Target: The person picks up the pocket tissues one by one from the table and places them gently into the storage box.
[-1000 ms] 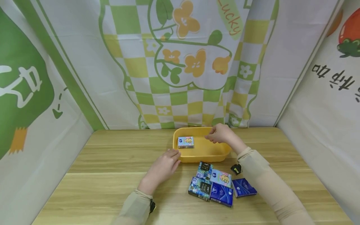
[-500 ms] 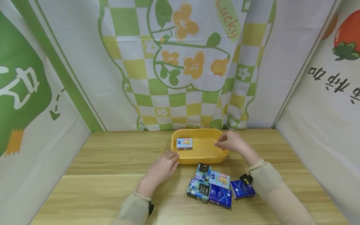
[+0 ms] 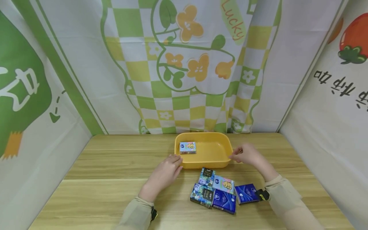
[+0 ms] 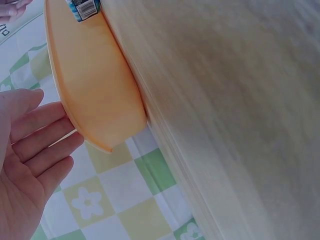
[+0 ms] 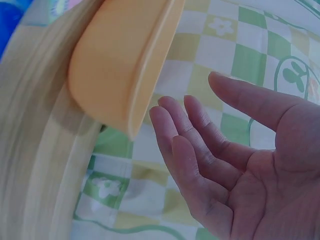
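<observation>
A yellow plastic tray (image 3: 211,152) stands at the table's back edge, with one light-blue pocket tissue pack (image 3: 187,147) lying at its left end. My left hand (image 3: 164,172) rests its fingertips on the tray's front left corner. In the left wrist view the fingers (image 4: 47,142) are extended and touch the rim. My right hand (image 3: 249,157) is at the tray's right end, fingertips right at the rim. Seen from the right wrist, its fingers (image 5: 200,135) are loosely bent, the thumb stands apart and the palm holds nothing.
Before the tray lie two floral dark packs (image 3: 202,195), another light-blue pack (image 3: 223,184) and two dark-blue packs (image 3: 224,201), most of them touching. The wooden table (image 3: 115,185) meets a checked curtain (image 3: 184,105) at the back.
My right hand has moved from over the tray's inside, rightward and toward me, to its right end. My left hand stays at the front left corner. The packs have not moved.
</observation>
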### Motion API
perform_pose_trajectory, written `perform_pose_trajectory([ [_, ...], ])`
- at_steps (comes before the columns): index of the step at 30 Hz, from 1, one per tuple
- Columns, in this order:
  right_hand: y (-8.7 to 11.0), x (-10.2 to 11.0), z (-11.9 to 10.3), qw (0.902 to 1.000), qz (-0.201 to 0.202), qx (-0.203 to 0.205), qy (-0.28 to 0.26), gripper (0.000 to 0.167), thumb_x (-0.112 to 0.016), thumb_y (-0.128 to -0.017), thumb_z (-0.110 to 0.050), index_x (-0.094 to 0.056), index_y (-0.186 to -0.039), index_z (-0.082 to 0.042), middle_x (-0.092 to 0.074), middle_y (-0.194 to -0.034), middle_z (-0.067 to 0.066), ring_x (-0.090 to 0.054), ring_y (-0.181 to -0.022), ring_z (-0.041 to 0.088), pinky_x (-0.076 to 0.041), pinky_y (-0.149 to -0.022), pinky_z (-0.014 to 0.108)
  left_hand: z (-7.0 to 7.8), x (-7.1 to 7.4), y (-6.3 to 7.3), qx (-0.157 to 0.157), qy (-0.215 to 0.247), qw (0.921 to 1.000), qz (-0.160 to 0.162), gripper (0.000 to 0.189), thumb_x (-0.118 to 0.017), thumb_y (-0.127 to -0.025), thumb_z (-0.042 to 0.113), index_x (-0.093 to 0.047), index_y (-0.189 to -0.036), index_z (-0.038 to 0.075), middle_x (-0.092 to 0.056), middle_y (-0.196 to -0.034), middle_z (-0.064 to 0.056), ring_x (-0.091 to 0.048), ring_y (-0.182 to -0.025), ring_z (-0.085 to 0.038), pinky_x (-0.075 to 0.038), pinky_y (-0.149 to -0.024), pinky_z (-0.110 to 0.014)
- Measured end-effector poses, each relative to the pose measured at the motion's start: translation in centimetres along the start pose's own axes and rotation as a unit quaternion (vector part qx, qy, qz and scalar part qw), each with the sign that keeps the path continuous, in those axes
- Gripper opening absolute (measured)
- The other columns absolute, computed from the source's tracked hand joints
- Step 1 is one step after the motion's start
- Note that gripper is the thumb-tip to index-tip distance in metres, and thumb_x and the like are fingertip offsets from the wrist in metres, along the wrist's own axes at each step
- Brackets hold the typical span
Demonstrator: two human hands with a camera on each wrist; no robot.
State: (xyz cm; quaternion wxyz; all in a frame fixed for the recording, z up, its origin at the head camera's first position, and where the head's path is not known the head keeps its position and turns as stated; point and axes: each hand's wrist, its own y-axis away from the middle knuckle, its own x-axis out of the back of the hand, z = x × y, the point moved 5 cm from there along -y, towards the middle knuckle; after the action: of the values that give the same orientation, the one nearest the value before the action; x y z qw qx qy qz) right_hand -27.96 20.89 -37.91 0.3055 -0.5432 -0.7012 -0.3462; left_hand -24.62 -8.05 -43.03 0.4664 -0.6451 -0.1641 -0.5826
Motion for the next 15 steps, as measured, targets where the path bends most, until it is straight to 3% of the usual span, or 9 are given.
perform_pose_trajectory([
  [15, 1.8, -0.1, 4.1, 0.9998, 0.012, -0.014, -0.007, 0.028, -0.073, -0.08, -0.02, -0.066, -0.094, 0.003, -0.067, -0.083, 0.01, -0.062, -0.07, 0.017, -0.055, -0.059, 0.028, 0.0, 0.1, -0.1, -0.003, 0.005, 1.0, -0.004, 0.032, -0.06, -0.093, 0.019, -0.064, -0.118, -0.001, -0.064, -0.122, -0.017, -0.059, -0.116, -0.03, -0.044, -0.106, -0.044],
])
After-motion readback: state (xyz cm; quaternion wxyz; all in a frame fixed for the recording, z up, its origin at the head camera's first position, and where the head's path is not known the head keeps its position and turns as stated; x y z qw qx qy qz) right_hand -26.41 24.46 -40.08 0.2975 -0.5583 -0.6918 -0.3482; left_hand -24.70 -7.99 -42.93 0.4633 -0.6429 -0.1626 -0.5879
